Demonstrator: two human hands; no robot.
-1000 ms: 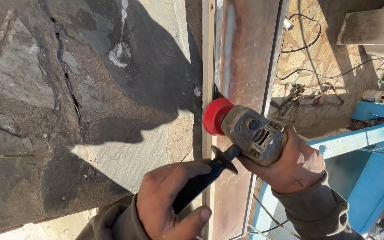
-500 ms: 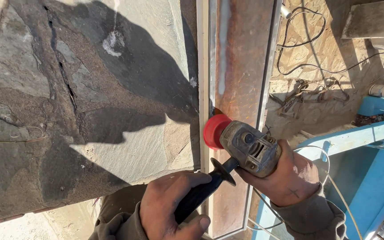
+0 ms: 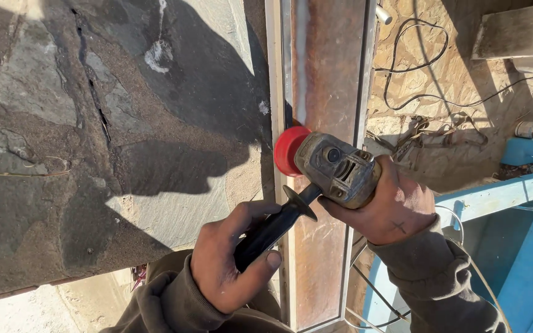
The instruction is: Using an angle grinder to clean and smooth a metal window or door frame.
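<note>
Your angle grinder (image 3: 334, 169) has travelled nearer along the rusty steel frame (image 3: 325, 80) over the last second; its red guard (image 3: 288, 150) now sits lower on the left rail, with a longer run of bare, brightened metal showing beyond it. Your left hand (image 3: 229, 265) is wrapped closed around the black side handle (image 3: 276, 225). Your right hand (image 3: 390, 206) is clamped round the grinder body. Judgement: the pass is progressing toward you, with unground rail remaining near.
</note>
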